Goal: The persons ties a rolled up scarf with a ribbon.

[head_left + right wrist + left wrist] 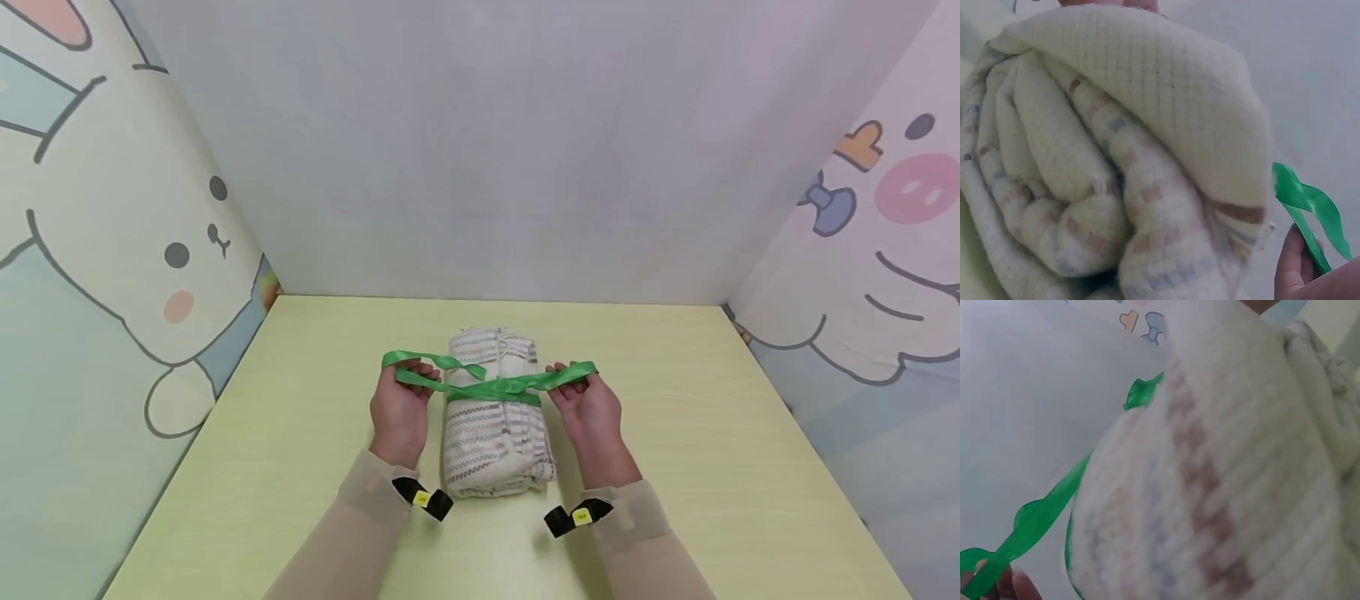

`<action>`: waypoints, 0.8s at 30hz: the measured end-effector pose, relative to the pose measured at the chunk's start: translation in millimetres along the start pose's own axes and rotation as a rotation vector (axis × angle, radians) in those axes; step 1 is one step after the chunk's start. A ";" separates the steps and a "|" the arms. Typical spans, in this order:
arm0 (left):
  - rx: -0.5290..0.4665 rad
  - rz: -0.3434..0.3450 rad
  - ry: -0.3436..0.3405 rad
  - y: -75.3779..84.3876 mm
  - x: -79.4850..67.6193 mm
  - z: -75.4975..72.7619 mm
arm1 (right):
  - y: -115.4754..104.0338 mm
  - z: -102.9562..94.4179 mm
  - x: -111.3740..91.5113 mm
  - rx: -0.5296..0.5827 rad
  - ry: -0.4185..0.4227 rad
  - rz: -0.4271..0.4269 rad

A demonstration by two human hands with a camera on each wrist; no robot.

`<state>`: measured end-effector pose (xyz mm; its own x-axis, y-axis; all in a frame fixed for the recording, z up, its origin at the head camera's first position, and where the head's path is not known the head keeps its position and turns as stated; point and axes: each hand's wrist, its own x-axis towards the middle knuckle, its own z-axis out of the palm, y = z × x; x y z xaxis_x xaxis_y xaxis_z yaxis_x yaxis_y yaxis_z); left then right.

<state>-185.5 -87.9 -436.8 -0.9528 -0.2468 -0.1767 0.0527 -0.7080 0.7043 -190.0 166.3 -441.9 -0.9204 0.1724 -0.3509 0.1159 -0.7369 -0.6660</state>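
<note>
A folded, rolled cloth [483, 454], cream with thin coloured stripes, lies lengthwise on the table. Around its middle runs a green ribbon [498, 387], crossed over itself on top. To the left of the cloth, my left hand [401, 417] holds one ribbon end, which loops over the fingers and back onto the cloth. On the other side my right hand [592, 417] grips the opposite end, drawn out to the right. The left wrist view has the ribbon [1041, 519] slanting down to the fingertips. Layered folds of the cloth [1166, 112] fill much of the right wrist view.
The pale yellow table [712, 433] extends on both sides of the cloth. A plain grey-white wall [480, 150] stands behind it. Side panels carry a cartoon rabbit [150, 250] and a pink-snouted cartoon animal [915, 192]. A small black camera sits at each wrist.
</note>
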 end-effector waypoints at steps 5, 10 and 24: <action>0.068 -0.073 0.083 -4.3 4.3 -11.9 | 2.7 -10.0 7.0 0.040 0.020 0.034; 0.157 -0.104 0.115 -6.7 9.2 -21.2 | 5.8 -17.7 17.5 0.073 0.037 0.078; 0.010 -0.204 0.139 -7.9 22.3 -41.4 | 11.1 -33.4 35.2 0.190 0.075 0.189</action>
<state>-194.7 -115.2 -474.8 -0.8929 -0.1885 -0.4089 -0.1406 -0.7461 0.6509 -208.6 186.0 -483.6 -0.8579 0.0629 -0.5099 0.2044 -0.8688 -0.4510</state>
